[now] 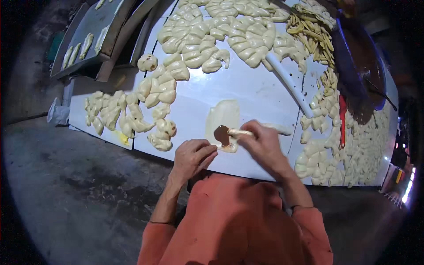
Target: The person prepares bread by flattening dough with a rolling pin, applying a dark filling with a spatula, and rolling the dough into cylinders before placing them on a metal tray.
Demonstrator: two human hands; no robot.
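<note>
A thin, flattened sheet of dough (pixel 223 111) lies on the white table in front of me, with a dark brown dollop of filling (pixel 223 134) near its close end. My left hand (pixel 193 158) has its fingertips together at the sheet's near left edge, seemingly pinching the dough. Between the fingers of my right hand (pixel 265 145) is a pale strip (pixel 240 132), its tip at the filling's right side; whether it is dough or fruit I cannot tell. Another thin pale strip (pixel 279 129) rests just beyond the right hand.
Many dough pieces (pixel 251 39) spread over the far and left table. A white rolling pin (pixel 289 85) lies right of centre. Yellowish strips (pixel 311 37), a red spatula (pixel 342 121) and a blue basin (pixel 351 53) of brown filling are at right. Trays (pixel 90 39) hold dough sticks.
</note>
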